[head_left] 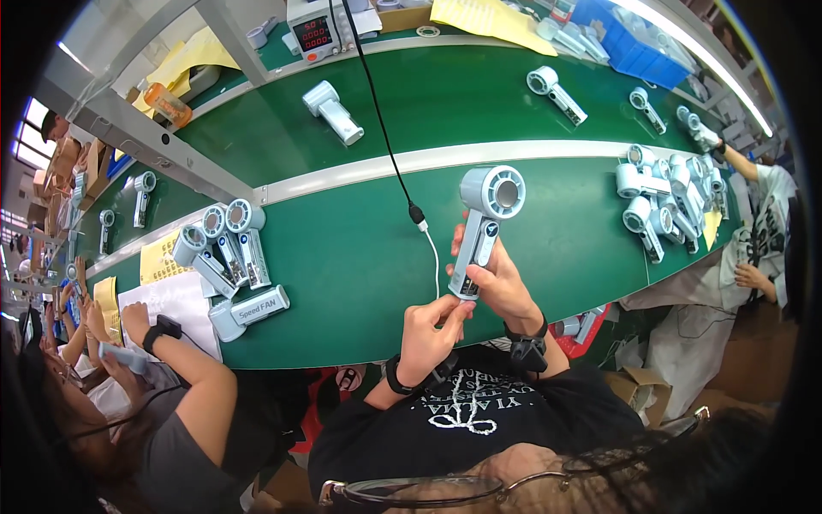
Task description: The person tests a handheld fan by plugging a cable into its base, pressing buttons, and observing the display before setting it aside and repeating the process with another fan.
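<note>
A light blue handheld fan (476,248) stands nearly upright in front of me, its round head at the top. My right hand (505,287) is wrapped round its handle, with the thumb on the front near the lower end, where small inner parts show. My left hand (425,343) is pinched at the bottom of the handle, on the end of a white cable (434,257). Fingers hide the cable's plug, so whether it sits in the fan I cannot tell. Above, the white cable joins a black cable (377,103) that hangs down from overhead.
Several fans (227,244) lie left on the green bench (360,248), beside white paper (175,300). A larger fan pile (672,197) is at the right. Beyond a metal rail (402,161), more fans rest on a green strip. A power supply (315,32) stands behind. Co-workers sit at both sides.
</note>
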Available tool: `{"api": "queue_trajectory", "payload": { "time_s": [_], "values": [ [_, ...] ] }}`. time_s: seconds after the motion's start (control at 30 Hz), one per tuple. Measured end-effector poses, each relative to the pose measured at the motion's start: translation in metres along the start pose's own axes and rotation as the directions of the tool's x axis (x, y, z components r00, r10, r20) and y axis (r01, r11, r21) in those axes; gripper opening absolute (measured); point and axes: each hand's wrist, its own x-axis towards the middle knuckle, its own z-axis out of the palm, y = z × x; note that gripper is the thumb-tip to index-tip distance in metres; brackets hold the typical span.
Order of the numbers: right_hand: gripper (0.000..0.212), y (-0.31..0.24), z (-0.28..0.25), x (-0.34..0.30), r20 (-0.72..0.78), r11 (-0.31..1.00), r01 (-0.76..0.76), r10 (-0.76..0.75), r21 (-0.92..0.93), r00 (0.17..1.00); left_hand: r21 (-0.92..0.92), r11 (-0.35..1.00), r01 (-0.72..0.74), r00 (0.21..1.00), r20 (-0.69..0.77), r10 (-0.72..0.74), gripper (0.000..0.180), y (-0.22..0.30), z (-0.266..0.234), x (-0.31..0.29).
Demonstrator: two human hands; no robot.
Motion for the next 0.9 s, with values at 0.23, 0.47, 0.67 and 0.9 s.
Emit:
{"api": "queue_trajectory", "payload": {
  "time_s": [0.23, 0.47, 0.67, 0.9],
  "values": [
    [0.078, 0.014, -0.001, 0.001, -0.046, 0.994, 0.072, -0.076, -0.084, 0.996, -0.106, 0.987, 0.121, 0.993, 0.030, -0.118, 0.019, -0.006, -0.003, 0.004],
    [0.065, 0.000, -0.003, 0.002, 0.064, 0.978, 0.112, -0.102, -0.175, 0.993, -0.157, 0.985, 0.072, 0.996, 0.065, -0.063, 0.018, -0.015, -0.003, 0.008],
    [0.061, -0.011, -0.005, 0.000, 0.102, 0.994, 0.066, -0.057, -0.085, 0.993, -0.105, 0.994, 0.025, 0.996, 0.093, -0.015, 0.014, -0.014, -0.011, 0.009],
    [0.057, -0.015, -0.001, 0.003, 0.141, 0.997, 0.046, -0.038, -0.053, 0.989, 0.135, 0.946, -0.296, 0.955, 0.072, 0.289, 0.012, -0.022, -0.019, 0.014]
  ]
}}
